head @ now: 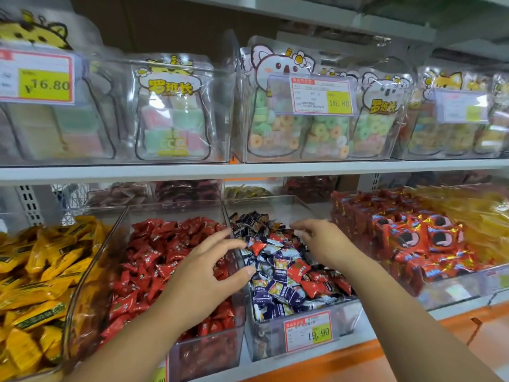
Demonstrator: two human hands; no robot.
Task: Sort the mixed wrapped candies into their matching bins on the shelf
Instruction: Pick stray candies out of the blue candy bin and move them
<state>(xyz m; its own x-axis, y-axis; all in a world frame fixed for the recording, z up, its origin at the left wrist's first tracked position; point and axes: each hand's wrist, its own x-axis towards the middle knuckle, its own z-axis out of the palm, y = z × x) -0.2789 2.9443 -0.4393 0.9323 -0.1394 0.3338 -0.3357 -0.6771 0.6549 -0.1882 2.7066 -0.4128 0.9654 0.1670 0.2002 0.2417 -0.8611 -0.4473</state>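
Reaching across the lower shelf point(451, 312), we work over two clear bins set wall to wall: the red-candy bin point(203, 354) and, to its right, the blue-candy bin point(264, 343), where stray red candies point(314, 288) lie among the blue wrappers. Our left hand point(201, 274) hovers over the shared wall edge, fingers spread and holding nothing, its tips just beside one red candy point(257, 247) atop the pile. Our right hand point(319, 237) hangs loose near the bin's back, nothing seen in it.
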